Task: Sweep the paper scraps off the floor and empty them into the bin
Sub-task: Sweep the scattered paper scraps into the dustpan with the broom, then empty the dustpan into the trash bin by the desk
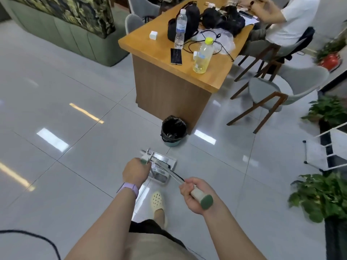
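My left hand point(136, 170) grips the green-capped top of the dustpan handle point(144, 160). The white dustpan point(162, 170) sits low over the floor just in front of my foot. My right hand point(195, 194) grips the cream broom handle point(200, 197) with its green end cap; the metal shaft point(171, 172) runs forward and down into the pan, where dark bristles show. A small bin point(174, 131) lined with a black bag stands on the floor just beyond the pan, by the table's corner. I cannot make out any paper scraps.
A wooden table point(169, 91) with bottles, a phone and black bags stands behind the bin. A person sits at its far right. Grey chairs point(277, 94) and potted plants point(319, 196) fill the right side. A black cable point(37, 239) lies at lower left.
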Demonstrator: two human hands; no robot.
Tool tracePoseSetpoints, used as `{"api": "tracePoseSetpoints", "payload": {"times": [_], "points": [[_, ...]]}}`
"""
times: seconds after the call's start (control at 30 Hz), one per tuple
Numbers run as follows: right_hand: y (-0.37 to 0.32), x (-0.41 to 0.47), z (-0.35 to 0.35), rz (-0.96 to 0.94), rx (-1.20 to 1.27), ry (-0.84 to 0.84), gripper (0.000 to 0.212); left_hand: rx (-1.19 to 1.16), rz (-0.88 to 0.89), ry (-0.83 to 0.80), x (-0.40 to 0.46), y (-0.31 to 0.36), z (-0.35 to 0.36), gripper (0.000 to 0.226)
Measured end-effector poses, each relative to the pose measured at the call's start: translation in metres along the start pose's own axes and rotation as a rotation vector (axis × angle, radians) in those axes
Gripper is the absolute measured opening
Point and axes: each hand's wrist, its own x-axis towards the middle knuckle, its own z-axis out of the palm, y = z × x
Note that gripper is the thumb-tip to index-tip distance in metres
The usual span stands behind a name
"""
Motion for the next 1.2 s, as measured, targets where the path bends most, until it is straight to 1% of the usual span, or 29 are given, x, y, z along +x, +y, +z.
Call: {"api": "tracePoseSetpoints", "payload": {"times": [0.13,0.2,0.27,0.4,0.5,0.6,0.67,0.77,0.83,0.9,0.93,0.97,1.0,1.07,1.1,1.13,1.2], "points": [[-0.054,0.019,0.027,0.044,-0.165,0.085,0.013,-0.037,-0.029,0.001,0.055,0.043,0.007,0.029],[-0.076,0.028,0.042,0.064,-0.334,0.184,0.011,-0.065,-0.042,-0.022,0.083,0.062,0.011,0.030],[-0.097,0.040,0.055,0.073,-0.484,0.209,0.012,-0.092,-0.047,-0.071,0.106,0.082,0.016,0.032],[-0.136,0.065,0.079,0.080,-0.496,0.217,0.013,-0.043,-0.094,-0.170,0.134,0.098,0.035,0.032],[-0.162,0.078,0.078,0.101,-0.433,0.189,0.013,-0.026,-0.126,-0.303,0.133,0.095,0.055,0.041],[-0.186,0.091,0.083,0.184,-0.385,0.144,0.008,-0.144,-0.174,-0.438,0.147,0.103,0.055,0.046],[-0.201,0.095,0.084,0.246,-0.399,0.157,0.009,-0.247,-0.273,-0.589,0.154,0.109,0.049,0.061],[-0.220,0.094,0.078,0.281,-0.439,0.167,0.013,-0.411,-0.455,-0.854,0.150,0.119,0.039,0.079],[-0.232,0.093,0.078,0.313,-0.471,0.182,0.013,-0.537,-0.618,-0.910,0.143,0.124,0.036,0.088],[-0.244,0.087,0.085,0.351,-0.571,0.225,0.012,-0.604,-0.757,-0.907,0.139,0.123,0.043,0.078],[-0.250,0.081,0.091,0.364,-0.644,0.261,0.014,-0.653,-0.808,-0.906,0.137,0.121,0.049,0.072],[-0.255,0.074,0.098,0.369,-0.731,0.301,0.018,-0.706,-0.848,-0.916,0.134,0.117,0.056,0.070],[-0.259,0.067,0.104,0.364,-0.820,0.337,0.021,-0.747,-0.882,-0.931,0.133,0.111,0.066,0.074],[-0.264,0.055,0.109,0.326,-0.944,0.376,0.020,-0.815,-0.951,-0.951,0.131,0.099,0.088,0.086],[-0.265,0.051,0.109,0.314,-0.975,0.388,0.020,-0.858,-0.979,-0.944,0.130,0.097,0.099,0.083],[-0.267,0.048,0.108,0.317,-0.992,0.400,0.022,-0.900,-0.991,-0.917,0.129,0.098,0.110,0.072],[-0.270,0.045,0.106,0.328,-1.005,0.419,0.027,-0.999,-0.970,-0.831,0.128,0.109,0.130,0.042]]}}
